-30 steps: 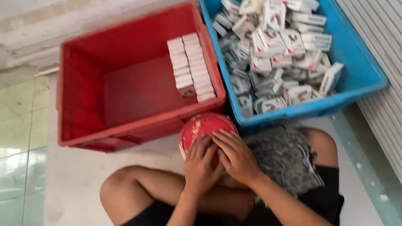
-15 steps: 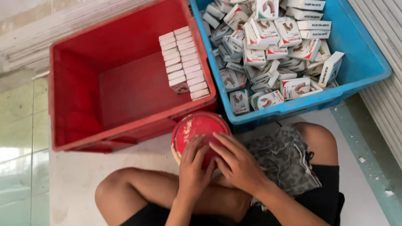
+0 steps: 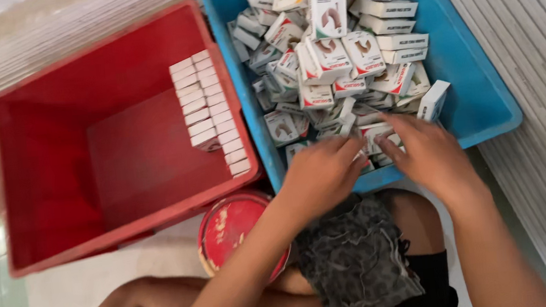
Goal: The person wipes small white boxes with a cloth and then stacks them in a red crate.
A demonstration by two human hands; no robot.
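Both my hands reach over the near rim of the blue crate [image 3: 481, 100], which is heaped with several small white cartons [image 3: 337, 54]. My left hand [image 3: 321, 172] rests palm down on the cartons at the near edge, fingers curled around them. Beside it, my right hand [image 3: 423, 152] lies on neighbouring cartons with fingers spread. What each hand grips is hidden beneath it. A round red tin lid [image 3: 237, 234] lies by my knee, below my left forearm.
A red crate [image 3: 47, 168] stands to the left of the blue one, with two neat rows of white cartons [image 3: 209, 113] along its right wall. My crossed legs and a grey patterned cloth [image 3: 356, 259] fill the bottom. Ribbed grey flooring [image 3: 534, 28] runs along the right.
My hands left the red tin lid in my lap and moved up and right into the blue crate. The view has closed in on the crates.
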